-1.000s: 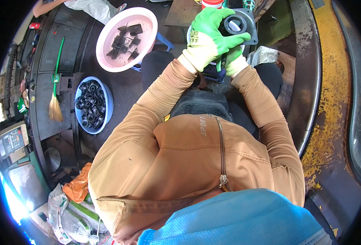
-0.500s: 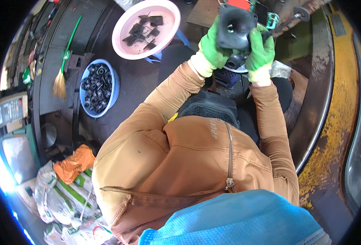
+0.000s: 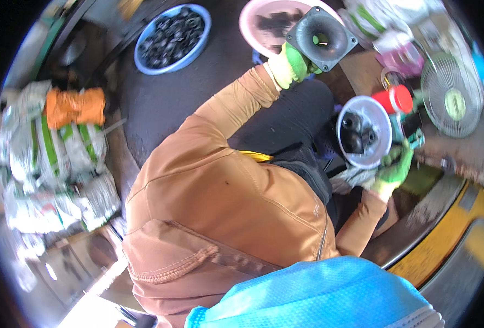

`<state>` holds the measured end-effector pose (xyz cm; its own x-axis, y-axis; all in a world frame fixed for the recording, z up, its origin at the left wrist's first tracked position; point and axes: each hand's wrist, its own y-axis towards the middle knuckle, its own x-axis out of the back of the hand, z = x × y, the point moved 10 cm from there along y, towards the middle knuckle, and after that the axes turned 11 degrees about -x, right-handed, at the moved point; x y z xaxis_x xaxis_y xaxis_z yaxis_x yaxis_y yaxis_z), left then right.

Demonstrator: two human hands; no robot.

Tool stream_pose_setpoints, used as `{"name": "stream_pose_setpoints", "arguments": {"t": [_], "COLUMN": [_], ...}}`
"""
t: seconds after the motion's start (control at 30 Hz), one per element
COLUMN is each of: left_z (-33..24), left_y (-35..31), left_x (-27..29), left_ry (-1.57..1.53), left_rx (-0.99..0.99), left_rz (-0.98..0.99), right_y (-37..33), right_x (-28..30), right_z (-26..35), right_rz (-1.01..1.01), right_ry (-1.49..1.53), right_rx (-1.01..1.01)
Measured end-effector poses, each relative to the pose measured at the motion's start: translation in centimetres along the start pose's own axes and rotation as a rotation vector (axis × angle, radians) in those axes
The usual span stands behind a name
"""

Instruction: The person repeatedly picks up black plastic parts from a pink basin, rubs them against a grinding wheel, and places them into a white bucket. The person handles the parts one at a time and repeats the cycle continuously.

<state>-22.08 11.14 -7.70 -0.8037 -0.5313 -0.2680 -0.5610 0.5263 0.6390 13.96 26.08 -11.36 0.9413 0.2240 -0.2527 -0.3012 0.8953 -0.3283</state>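
I am sitting over a dark floor [image 3: 160,104] — white-and-green sacks [image 3: 50,158] lying beyond it; my left hand [image 3: 292,64] is closed on a black horn [image 3: 321,38], my right hand [image 3: 393,170] clutching a small green tool [image 3: 414,141].

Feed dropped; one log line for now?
left hand: holds grey horn part over pink bowl | right hand: at white bowl rim

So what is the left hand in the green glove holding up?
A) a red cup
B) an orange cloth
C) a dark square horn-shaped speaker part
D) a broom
C: the left hand grips a dark grey, square-edged horn-shaped speaker part by its edge, raised in front of the pink bowl, while the right hand is down by the small white bowl.
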Motion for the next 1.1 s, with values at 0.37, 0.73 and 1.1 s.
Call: {"name": "stream_pose_setpoints", "arguments": {"t": [0.37,0.73,1.1], "left_z": [8.6,2.6,8.2], "left_y": [-32.7,-17.2,-11.2], "left_x": [36.0,59.3,49.3], "left_ry": [1.027,1.723,1.184], "left_rx": [0.998,0.445,0.57], "left_rz": [-0.302,-0.606,-0.172], "right_y": [3.4,0.9,0.8], "right_x": [4.5,4.9,5.3], "right_z": [-4.4,-5.1,-5.2], "right_rz": [-0.036,-0.375,-0.227], "right_ry": [-0.015,-0.192,-0.164], "right_rx": [-0.26,-0.377,-0.425]}}
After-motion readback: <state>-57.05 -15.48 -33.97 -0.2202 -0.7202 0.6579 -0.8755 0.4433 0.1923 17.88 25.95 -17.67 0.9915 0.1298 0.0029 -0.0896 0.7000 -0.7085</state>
